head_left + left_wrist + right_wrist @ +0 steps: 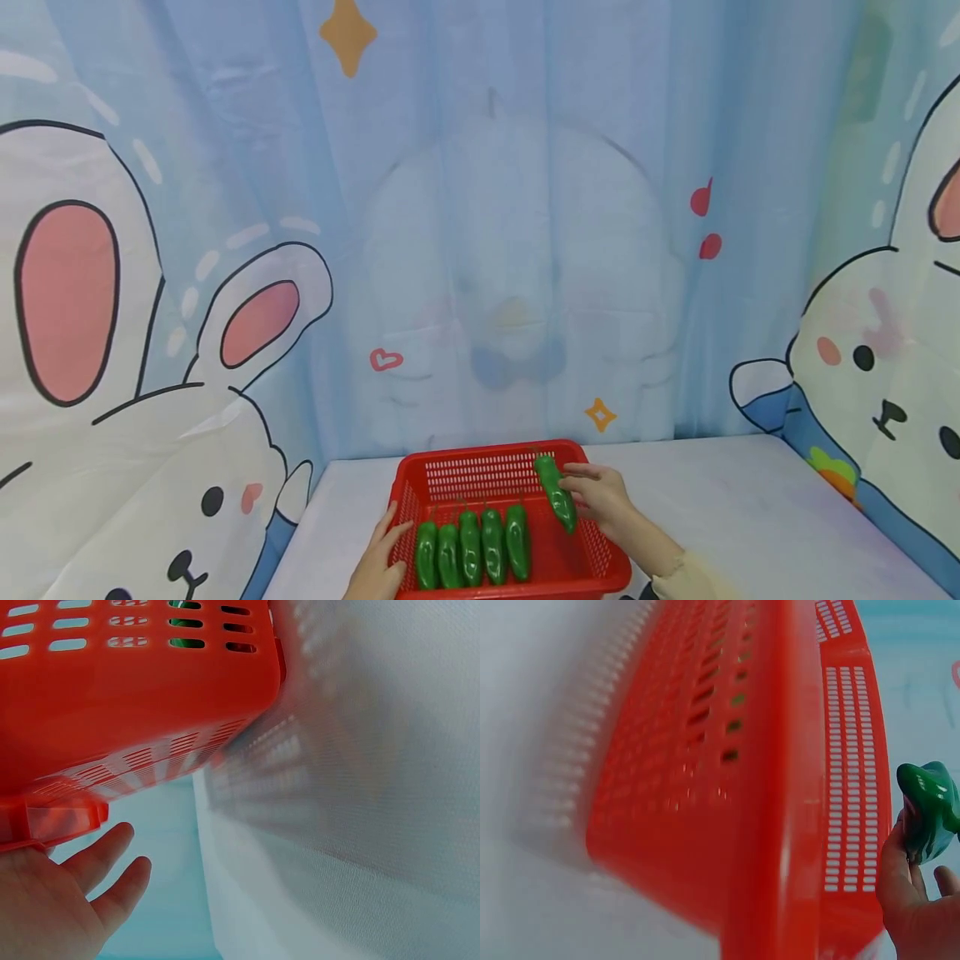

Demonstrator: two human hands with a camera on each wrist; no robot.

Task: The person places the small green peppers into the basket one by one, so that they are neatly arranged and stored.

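A green pepper (557, 493) is held by my right hand (600, 500) over the right part of the red basket (491, 450). In the right wrist view the same pepper (930, 810) sits against the fingers and thumb of that hand (922, 907). Several more green peppers (470, 547) lie side by side in a row inside the basket, toward its left. My left hand (381, 554) rests at the basket's left rim with its fingers extended. From the left wrist view, that hand (67, 900) is beside the rim, its fingers spread apart.
The basket stands on a white table (697, 492), with bare surface to its right and left. Behind the table hangs a light blue curtain (517, 250) printed with cartoon rabbits.
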